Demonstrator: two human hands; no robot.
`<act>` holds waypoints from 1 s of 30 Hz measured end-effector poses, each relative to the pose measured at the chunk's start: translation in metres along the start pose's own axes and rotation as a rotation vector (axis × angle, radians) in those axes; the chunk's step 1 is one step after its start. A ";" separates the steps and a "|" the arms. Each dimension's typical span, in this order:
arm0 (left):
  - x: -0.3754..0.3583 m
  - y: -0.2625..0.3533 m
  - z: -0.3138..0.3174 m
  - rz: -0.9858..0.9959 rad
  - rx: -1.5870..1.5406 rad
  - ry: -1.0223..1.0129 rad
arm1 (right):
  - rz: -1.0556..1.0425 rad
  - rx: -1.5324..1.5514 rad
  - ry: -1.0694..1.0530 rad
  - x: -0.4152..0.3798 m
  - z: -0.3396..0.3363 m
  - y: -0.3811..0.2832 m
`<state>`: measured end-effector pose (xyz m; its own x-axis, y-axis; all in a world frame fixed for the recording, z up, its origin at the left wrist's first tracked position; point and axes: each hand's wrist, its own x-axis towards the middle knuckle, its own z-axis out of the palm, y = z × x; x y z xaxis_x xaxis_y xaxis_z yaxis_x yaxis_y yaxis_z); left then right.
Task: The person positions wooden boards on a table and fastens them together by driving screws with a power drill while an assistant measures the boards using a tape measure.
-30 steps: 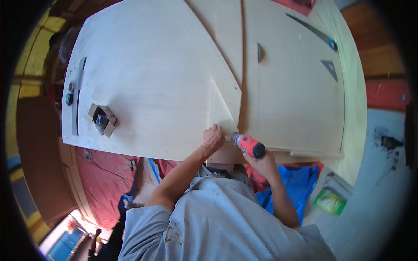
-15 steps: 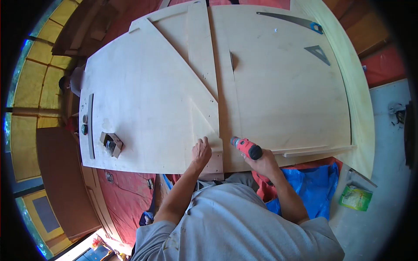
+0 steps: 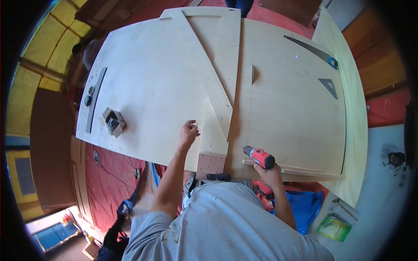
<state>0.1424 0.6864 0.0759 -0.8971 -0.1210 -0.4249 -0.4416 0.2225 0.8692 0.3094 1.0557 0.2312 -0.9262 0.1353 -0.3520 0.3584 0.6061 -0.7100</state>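
My right hand [image 3: 269, 174] is wrapped round the handle of a red and black cordless drill [image 3: 260, 157], its chuck pointing up and to the left over the front of the wooden panel [image 3: 152, 82]. Above the panel, left of the joined boards, my left hand [image 3: 189, 132] has its fingers drawn together. Something small and pale may be between them, but I cannot make it out. A diagonal board [image 3: 208, 65] meets a long upright board [image 3: 226, 56] near the panel's middle. Close to me lies a small plywood piece with dark holes or screw heads [image 3: 211, 164].
An open cardboard box [image 3: 114, 123] sits at the left, near a long dark strip [image 3: 96, 100]. A handsaw [image 3: 311, 52] and a set square [image 3: 328, 88] lie at the right. Thin battens [image 3: 300, 171] run along the front edge. A person's legs [image 3: 240, 5] show at the far edge.
The view has turned and shifted. My left hand has lifted off the boards and moved left. The drill stays in my right hand, now lower and slightly to the right in view.
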 end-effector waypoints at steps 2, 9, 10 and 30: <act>0.005 -0.012 -0.011 -0.025 -0.172 -0.016 | -0.017 -0.035 -0.017 0.009 -0.001 -0.003; 0.014 -0.048 0.000 0.006 -0.312 0.044 | 0.098 -0.018 -0.058 0.045 -0.003 -0.031; 0.011 -0.037 -0.007 -0.025 -0.255 0.107 | 0.142 -0.009 -0.064 0.050 -0.004 -0.039; 0.121 -0.116 -0.345 0.335 0.439 1.078 | 0.188 -0.079 -0.149 0.104 0.015 -0.075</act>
<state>0.0885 0.3119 0.0107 -0.5908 -0.6917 0.4153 -0.3423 0.6810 0.6473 0.1876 1.0126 0.2390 -0.8143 0.1378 -0.5638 0.5073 0.6411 -0.5759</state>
